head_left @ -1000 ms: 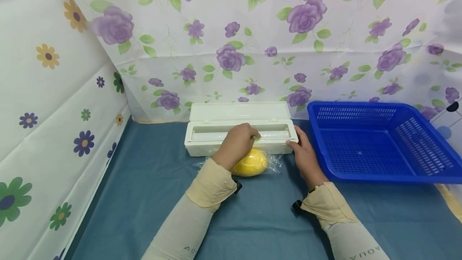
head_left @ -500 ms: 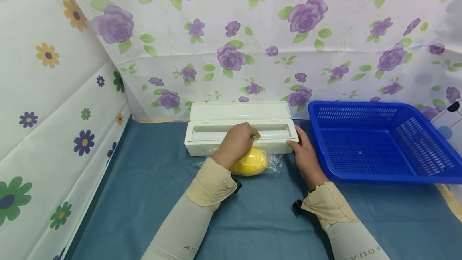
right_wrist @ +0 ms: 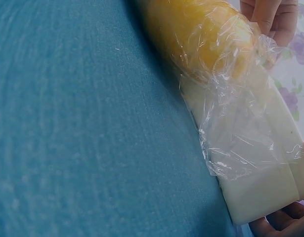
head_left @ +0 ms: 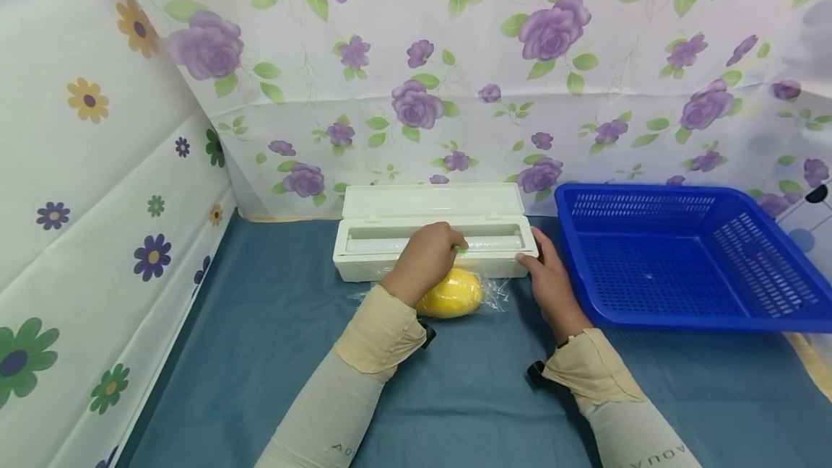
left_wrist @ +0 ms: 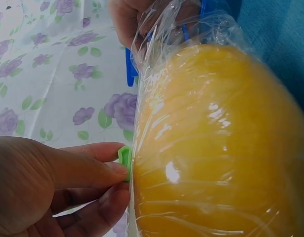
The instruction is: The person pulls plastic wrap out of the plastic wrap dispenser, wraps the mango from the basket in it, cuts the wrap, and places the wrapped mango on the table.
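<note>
A long white cling film dispenser box (head_left: pixel 364 269) lies on the cloth with its lid (head_left: pixel 432 201) raised behind it. Inside shows a roll of film (head_left: pixel 497 243). My left hand (head_left: pixel 422 262) reaches over the box's front and pinches a small green slide cutter (left_wrist: pixel 125 160) between thumb and fingers at the front edge. My right hand (head_left: pixel 552 284) grips the box's right end, thumb on the front corner and fingers round the side. Against the box's front lies a yellow oval thing (head_left: pixel 455 295) wrapped in clear film, its left part hidden by my left wrist.
A blue perforated plastic basket (head_left: pixel 637 273) stands to the right, close to my right hand. Behind the box hangs a flowered curtain (head_left: pixel 364 92), and another flowered sheet (head_left: pixel 110 237) covers the left side. Blue-green cloth (head_left: pixel 279 323) spreads under everything.
</note>
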The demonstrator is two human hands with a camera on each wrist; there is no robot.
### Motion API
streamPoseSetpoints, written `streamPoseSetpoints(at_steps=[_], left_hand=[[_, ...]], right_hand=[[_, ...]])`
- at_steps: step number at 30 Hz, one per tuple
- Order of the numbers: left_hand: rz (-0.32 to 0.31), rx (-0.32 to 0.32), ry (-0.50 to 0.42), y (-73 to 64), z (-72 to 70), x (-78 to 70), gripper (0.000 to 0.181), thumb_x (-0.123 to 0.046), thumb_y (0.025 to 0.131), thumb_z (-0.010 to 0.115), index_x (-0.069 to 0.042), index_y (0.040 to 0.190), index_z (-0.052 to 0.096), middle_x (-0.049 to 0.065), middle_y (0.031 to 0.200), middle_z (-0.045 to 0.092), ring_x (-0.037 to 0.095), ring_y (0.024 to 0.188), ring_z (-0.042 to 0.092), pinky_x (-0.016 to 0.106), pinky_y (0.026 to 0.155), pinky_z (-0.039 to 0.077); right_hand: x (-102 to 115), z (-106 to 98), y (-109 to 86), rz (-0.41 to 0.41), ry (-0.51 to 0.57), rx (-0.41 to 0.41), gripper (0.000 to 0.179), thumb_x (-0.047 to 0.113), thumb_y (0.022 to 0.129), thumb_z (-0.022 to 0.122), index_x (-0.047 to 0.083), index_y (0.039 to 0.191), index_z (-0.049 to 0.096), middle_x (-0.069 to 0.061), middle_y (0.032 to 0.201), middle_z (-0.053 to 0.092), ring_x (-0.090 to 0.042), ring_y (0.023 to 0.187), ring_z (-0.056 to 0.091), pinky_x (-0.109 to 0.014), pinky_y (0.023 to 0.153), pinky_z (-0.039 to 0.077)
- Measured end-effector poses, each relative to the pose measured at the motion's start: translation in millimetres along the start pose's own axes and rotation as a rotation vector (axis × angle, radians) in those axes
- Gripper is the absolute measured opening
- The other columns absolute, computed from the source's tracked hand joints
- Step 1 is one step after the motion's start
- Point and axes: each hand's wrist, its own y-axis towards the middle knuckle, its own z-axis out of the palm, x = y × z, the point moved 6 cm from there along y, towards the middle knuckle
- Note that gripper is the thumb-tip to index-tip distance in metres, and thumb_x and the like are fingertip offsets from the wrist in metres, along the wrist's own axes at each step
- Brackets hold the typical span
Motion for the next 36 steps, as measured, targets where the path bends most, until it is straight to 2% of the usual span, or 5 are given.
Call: streamPoseSetpoints(at_steps=[19, 36], left_hand=[[-0.032, 0.019, 0.006, -0.7, -1.3, 2.3, 0.031, 0.000, 0.100, 0.053, -0.013, 0.114, 0.078, 0.005, 0.116, 0.073, 0.024, 0.113, 0.067, 0.036, 0.101, 0.053], [-0.029, 0.021, -0.002, -1.3, -3.8, 2.9, 0.031, 0.002, 0.099, 0.054, -0.012, 0.113, 0.078, 0.006, 0.113, 0.073, 0.024, 0.111, 0.067, 0.036, 0.102, 0.053]], right_hand=[[0.7, 1.1, -1.0, -0.001, -0.001, -0.002, 0.064, 0.011, 0.106, 0.044, 0.012, 0.163, 0.015, -0.010, 0.168, 0.021, -0.026, 0.155, 0.022, -0.049, 0.126, 0.021], [1.5, 0.2, -0.4, 0.004, -0.013, -0.010, 0.063, 0.012, 0.106, 0.045, 0.012, 0.163, 0.017, -0.009, 0.168, 0.022, -0.025, 0.155, 0.022, -0.048, 0.126, 0.021]])
